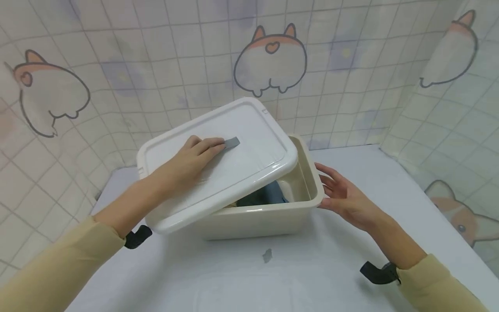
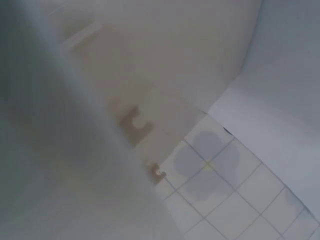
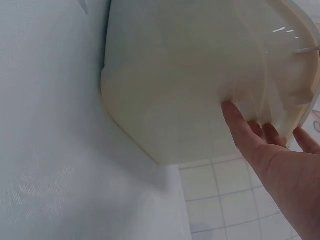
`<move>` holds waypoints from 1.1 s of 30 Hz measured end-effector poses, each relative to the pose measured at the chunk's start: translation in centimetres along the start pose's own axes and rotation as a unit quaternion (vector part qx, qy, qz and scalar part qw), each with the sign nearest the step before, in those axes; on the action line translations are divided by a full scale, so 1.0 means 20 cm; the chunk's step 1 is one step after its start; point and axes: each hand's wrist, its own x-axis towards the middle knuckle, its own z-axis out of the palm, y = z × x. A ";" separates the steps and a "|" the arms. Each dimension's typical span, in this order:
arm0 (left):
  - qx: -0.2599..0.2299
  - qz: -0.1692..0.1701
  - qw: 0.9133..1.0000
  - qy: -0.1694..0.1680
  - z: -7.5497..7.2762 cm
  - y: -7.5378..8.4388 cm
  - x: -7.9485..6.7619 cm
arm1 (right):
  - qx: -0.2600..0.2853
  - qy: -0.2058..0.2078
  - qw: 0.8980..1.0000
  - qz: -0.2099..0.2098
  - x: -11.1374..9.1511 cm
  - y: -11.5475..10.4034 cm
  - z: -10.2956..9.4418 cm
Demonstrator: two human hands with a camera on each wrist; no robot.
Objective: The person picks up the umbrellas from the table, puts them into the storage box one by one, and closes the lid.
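Observation:
A cream plastic storage bin (image 1: 257,219) stands on the white table. Its white lid (image 1: 249,130) sits askew, shifted left and turned, overlapping the bin's left part in the head view. On top of the lid, my left hand (image 1: 191,162) pinches a grey strip (image 1: 232,143) at the middle. My right hand (image 1: 347,197) is at the bin's right end, fingers spread and touching the wall just under the rim; the right wrist view shows the fingertips (image 3: 230,107) against that wall. Dark cloth (image 1: 269,193) shows inside the bin; the lid hides the rest.
Grid-patterned curtains (image 1: 163,73) with dog drawings hang behind and at both sides of the table (image 1: 312,268). A small grey patch (image 1: 267,255) lies on the tabletop in front of the bin. Black wrist mounts (image 1: 380,273) are on both forearms.

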 end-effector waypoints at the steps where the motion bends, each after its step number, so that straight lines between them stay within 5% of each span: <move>1: -0.002 0.003 1.000 -0.002 0.00 0.01 0.01 | 0.000 -0.003 1.000 0.000 0.01 0.00 0.00; 13: -0.018 0.049 0.998 -0.040 0.03 0.06 0.09 | 0.003 -0.022 1.000 -0.009 0.03 0.01 -0.01; 20: -0.030 0.051 0.994 -0.092 0.08 0.10 0.16 | 0.027 -0.026 0.999 -0.018 0.00 0.02 -0.01; 33: -0.007 0.065 0.989 -0.129 0.09 0.10 0.19 | 0.005 -0.004 1.000 -0.002 -0.01 0.00 0.00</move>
